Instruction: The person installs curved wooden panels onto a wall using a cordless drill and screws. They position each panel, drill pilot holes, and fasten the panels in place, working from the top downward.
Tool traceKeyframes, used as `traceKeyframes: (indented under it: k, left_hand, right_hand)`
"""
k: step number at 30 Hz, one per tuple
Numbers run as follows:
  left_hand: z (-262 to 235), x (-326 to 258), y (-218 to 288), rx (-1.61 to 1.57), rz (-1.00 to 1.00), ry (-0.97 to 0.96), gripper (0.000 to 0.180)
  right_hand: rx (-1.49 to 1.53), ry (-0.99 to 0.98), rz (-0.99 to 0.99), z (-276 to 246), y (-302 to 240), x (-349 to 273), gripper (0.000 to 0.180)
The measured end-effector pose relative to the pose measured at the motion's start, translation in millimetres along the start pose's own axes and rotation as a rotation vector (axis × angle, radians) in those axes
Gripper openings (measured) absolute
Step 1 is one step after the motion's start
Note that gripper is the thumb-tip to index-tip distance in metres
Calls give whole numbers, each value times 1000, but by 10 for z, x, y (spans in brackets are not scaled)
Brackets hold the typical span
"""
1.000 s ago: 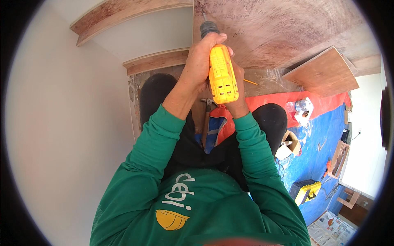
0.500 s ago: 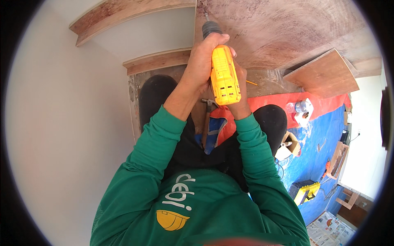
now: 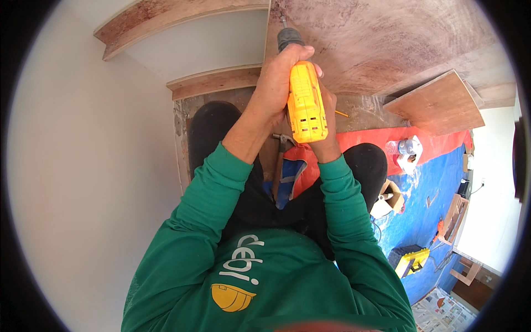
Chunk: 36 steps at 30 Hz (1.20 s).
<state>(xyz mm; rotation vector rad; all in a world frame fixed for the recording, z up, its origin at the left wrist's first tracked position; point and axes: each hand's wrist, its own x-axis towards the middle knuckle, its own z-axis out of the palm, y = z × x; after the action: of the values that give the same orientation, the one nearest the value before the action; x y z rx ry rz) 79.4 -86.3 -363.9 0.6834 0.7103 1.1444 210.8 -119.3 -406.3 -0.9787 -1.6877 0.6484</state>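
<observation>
At the upper centre of the head view, both hands hold a yellow power drill [image 3: 306, 105] against a large reddish-brown wooden panel [image 3: 387, 39]. Left hand [image 3: 276, 83]: grip wrapped around the upper body of the drill, just behind the dark chuck [image 3: 289, 37]; fingers closed tight on the housing. Right hand [image 3: 326, 119]: largely hidden behind the drill body; its fingers show along the right side of the housing and the grip is clamped on the tool from that side. The bit at the chuck tip touches the panel near its left edge.

Both forearms wear green sleeves [image 3: 221, 182] and rise from the lower edge of the view. A hammer [image 3: 279, 160] hangs between the knees beside a blue and orange tool pouch [image 3: 287, 177].

Below, the floor is covered by a blue tarp [image 3: 426, 205] with a red sheet [image 3: 387, 138] along its upper edge. A loose wooden board [image 3: 437, 102] lies to the right of the drill. A second yellow and black power tool [image 3: 410, 260] rests on the tarp, well apart from the hands. Wooden rails [image 3: 182, 16] run along the white wall at upper left.
</observation>
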Motion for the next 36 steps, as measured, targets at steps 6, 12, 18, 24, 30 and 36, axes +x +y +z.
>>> traceKeyframes:
  k: [6, 12, 18, 24, 30, 36]
  left_hand:
    - [1, 17, -10, -9, 9, 12, 31]
    - [-2, 14, 4, -22, 1, -3, 31]
    - [16, 18, 27, -24, -4, 0, 32]
    - [-8, 22, 24, -16, -7, -9, 33]
    - [-14, 42, 31, -22, -8, -24, 33]
    - [13, 27, 51, -21, -34, 16, 35]
  right_hand:
    - [4, -32, 20, -17, 7, -8, 37]
    - [-60, -37, 12, -22, 47, 7, 36]
    - [-62, -33, 41, -21, 44, 18, 34]
    - [-84, -41, 1, -23, 34, 37, 35]
    - [-54, -41, 3, -37, 13, 44, 35]
    - [-115, -28, 5, -40, 26, 55, 28]
